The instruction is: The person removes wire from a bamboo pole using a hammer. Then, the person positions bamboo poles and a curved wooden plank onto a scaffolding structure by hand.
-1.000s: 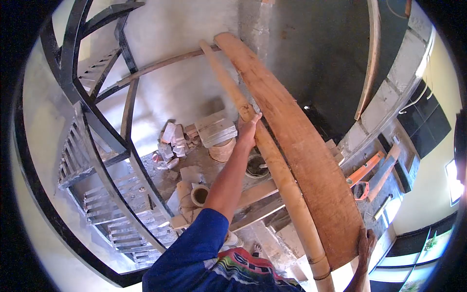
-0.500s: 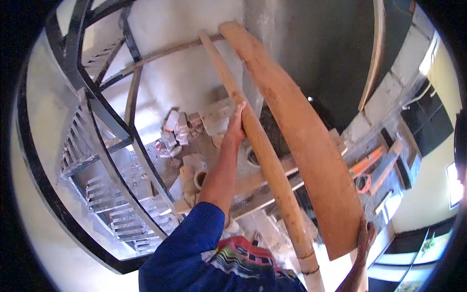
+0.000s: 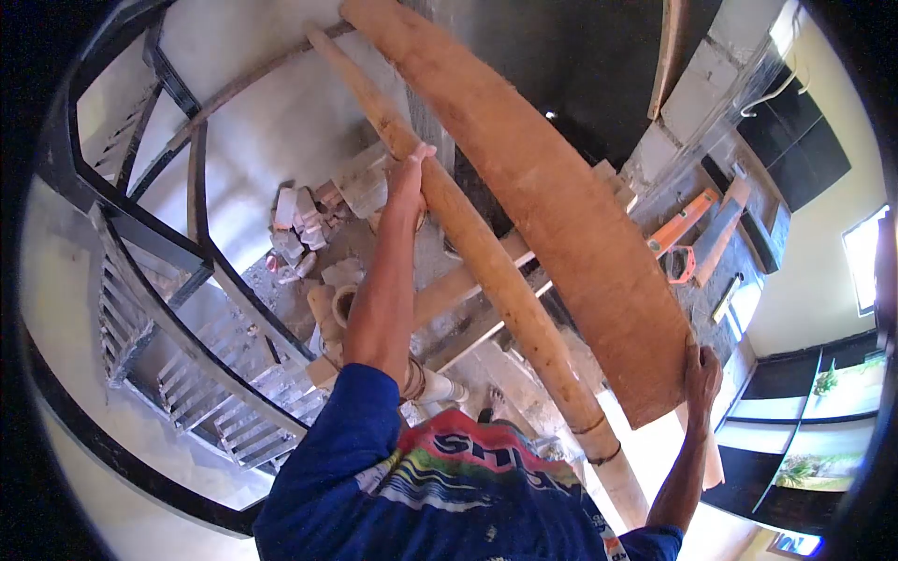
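A long bamboo pole (image 3: 505, 290) slants across the view, its far end near the wall. My left hand (image 3: 409, 178) is closed around its upper part, the fingers partly hidden by the pole. Beside it on the right runs a wide brown wooden plank (image 3: 571, 224), held up above the floor. At the plank's near right corner my right hand (image 3: 702, 374) grips the edge, with bent fingers. A thin wooden rail (image 3: 257, 86) meets the wall near the pole's far end.
Black metal stair framing (image 3: 159, 243) fills the left side. Broken blocks (image 3: 297, 224) lie by the wall. Wooden beams (image 3: 458, 290) cross under the pole. To the right lie an orange level (image 3: 685, 222) and a saw with a red handle (image 3: 681, 264).
The view has shifted, so the pole, plank and room sit further left and higher. More of my right arm shows. Both hands keep their places on the pole and the plank.
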Available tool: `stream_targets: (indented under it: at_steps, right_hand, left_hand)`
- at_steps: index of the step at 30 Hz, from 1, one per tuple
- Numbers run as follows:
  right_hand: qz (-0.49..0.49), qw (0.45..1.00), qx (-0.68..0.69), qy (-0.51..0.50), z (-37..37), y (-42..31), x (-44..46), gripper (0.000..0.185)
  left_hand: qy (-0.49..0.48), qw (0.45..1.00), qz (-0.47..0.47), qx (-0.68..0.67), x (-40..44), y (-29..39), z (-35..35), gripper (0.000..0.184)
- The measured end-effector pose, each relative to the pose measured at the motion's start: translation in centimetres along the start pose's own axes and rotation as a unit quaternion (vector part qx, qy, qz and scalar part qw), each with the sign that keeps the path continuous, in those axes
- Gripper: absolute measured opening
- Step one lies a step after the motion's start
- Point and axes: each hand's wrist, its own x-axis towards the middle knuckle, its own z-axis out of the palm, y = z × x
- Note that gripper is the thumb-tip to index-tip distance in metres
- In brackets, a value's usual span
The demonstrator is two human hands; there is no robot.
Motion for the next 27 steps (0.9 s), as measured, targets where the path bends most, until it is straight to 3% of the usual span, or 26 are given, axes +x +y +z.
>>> stream_targets:
  at_steps: [2,5,12,18,20,21,24,27]
  right_hand:
    - [-0.028,0.999,-0.014,0.029,0.5,-0.2,0.3,0.053]
    - [0.029,0.999,0.027,-0.014,-0.7,-1.7,-0.5,0.05]
    - [0.024,0.997,0.068,-0.028,-2.2,-2.2,-0.7,0.049]
    - [0.043,0.99,0.124,-0.048,-2.9,-1.4,-1.3,0.052]
    - [0.029,0.992,0.117,-0.035,-2.6,-1.2,-1.3,0.056]
    - [0.031,0.992,0.122,-0.032,-2.7,-1.4,-1.5,0.056]
    - [0.061,0.987,0.137,-0.059,-3.3,-2.5,-2.0,0.056]
    - [0.042,0.984,0.151,-0.082,-3.6,-2.5,-1.9,0.055]
  left_hand:
    - [0.057,0.998,0.011,0.028,-1.6,1.2,0.8,0.039]
    - [0.035,0.999,0.005,0.019,-0.2,0.7,-0.4,0.052]
    - [0.052,0.997,0.05,0.022,1.4,-0.8,-1.2,0.044]
    - [0.029,0.999,-0.012,0.026,-2.8,2.2,0.6,0.043]
    - [0.082,0.986,0.091,0.114,-4.4,3.6,1.9,0.044]
    - [0.078,0.986,0.094,0.117,-3.0,2.9,1.2,0.044]
    - [0.083,0.99,0.032,0.109,0.4,0.4,-0.8,0.054]
    - [0.079,0.964,0.148,0.208,-2.7,2.1,1.2,0.073]
